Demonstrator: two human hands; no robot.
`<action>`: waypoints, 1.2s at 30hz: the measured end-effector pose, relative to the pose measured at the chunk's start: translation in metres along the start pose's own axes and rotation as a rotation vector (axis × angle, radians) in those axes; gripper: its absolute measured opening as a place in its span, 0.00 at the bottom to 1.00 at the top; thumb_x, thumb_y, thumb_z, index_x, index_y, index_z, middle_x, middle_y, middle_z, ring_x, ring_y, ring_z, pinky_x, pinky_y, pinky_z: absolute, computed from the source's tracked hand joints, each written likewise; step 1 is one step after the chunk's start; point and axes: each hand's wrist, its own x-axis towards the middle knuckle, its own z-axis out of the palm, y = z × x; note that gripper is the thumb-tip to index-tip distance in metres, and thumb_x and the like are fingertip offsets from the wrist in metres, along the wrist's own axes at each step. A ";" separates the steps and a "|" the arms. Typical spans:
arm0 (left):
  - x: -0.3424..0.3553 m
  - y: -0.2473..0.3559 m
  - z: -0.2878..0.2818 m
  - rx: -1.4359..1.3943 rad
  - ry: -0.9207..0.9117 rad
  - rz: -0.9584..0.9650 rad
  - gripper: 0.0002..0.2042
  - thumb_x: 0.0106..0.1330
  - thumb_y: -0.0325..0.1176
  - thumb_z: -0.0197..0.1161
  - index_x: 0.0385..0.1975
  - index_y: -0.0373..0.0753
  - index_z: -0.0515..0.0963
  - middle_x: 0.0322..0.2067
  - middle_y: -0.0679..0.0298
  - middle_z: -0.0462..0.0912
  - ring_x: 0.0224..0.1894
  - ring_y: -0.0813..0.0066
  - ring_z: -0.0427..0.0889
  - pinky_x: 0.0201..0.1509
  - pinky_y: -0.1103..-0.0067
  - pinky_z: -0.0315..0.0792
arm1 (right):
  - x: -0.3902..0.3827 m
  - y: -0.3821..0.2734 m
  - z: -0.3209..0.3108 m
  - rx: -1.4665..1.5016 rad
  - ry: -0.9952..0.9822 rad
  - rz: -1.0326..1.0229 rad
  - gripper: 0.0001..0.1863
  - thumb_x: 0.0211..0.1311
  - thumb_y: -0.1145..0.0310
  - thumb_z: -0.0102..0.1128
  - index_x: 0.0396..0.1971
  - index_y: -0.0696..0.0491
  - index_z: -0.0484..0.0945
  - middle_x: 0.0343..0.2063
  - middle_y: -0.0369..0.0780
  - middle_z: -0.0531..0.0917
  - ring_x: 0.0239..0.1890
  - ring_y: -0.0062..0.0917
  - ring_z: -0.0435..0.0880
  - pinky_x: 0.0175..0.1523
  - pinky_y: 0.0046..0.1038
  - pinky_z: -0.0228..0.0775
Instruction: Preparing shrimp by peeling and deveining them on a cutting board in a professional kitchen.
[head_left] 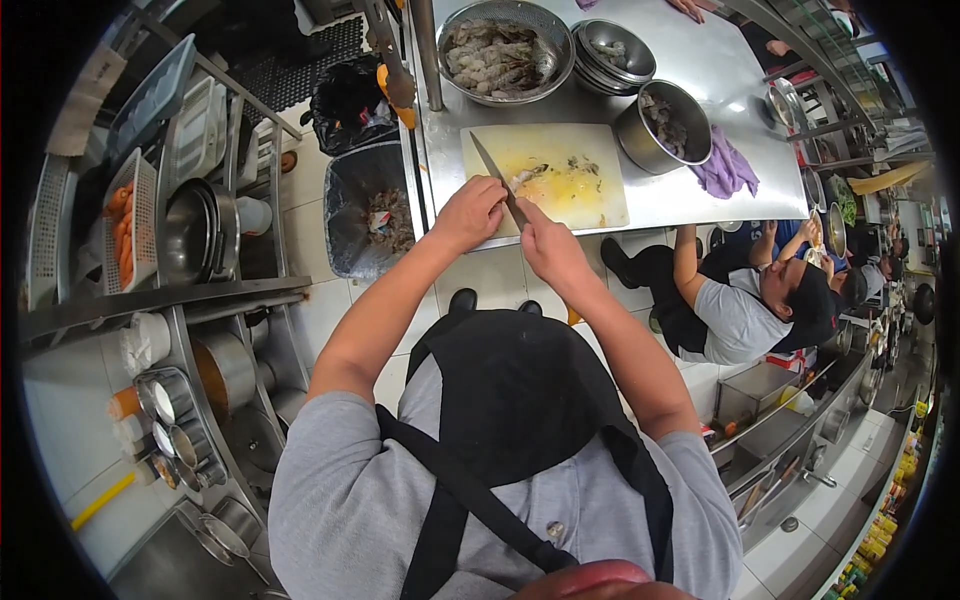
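Observation:
A knife [490, 162] is gripped in my right hand [548, 243], its blade pointing up and to the left across the cutting board [605, 150]. My left hand [470, 213] is closed at the board's near left corner, its fingertips close beside the blade; whatever it holds, if anything, is hidden. Yellowish liquid and small dark scraps [560, 175] lie on the board. Beyond it stands a metal colander [553, 62] with raw shrimp [490, 58]. To the right, a metal pot [640, 140] holds more shrimp [662, 118].
Stacked metal bowls [640, 68] and a purple cloth [727, 165] lie on the steel table [720, 95]. A lined bin [350, 235] with shells stands left of the table. Another person [745, 310] works at the right. Shelves with pans [190, 235] line the left.

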 end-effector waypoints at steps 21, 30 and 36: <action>-0.003 -0.001 -0.005 -0.003 -0.029 -0.020 0.10 0.51 0.22 0.63 0.34 0.35 0.74 0.38 0.56 0.78 0.43 0.55 0.77 0.46 0.69 0.75 | 0.002 0.003 0.003 0.063 -0.006 0.026 0.23 0.66 0.70 0.49 0.61 0.54 0.68 0.26 0.58 0.81 0.32 0.55 0.80 0.39 0.50 0.71; 0.042 0.004 -0.008 0.078 -0.152 -0.287 0.11 0.59 0.33 0.61 0.38 0.34 0.79 0.37 0.52 0.81 0.44 0.52 0.78 0.51 0.65 0.73 | -0.046 0.026 -0.050 0.289 0.209 0.304 0.25 0.68 0.73 0.50 0.65 0.53 0.67 0.19 0.35 0.75 0.20 0.15 0.72 0.27 0.22 0.66; 0.134 0.018 -0.071 -0.172 0.035 -0.296 0.12 0.60 0.34 0.64 0.39 0.35 0.81 0.35 0.55 0.84 0.39 0.66 0.83 0.45 0.74 0.76 | -0.073 0.067 -0.056 0.405 0.345 0.403 0.25 0.67 0.75 0.49 0.65 0.55 0.67 0.18 0.34 0.74 0.14 0.14 0.70 0.19 0.21 0.64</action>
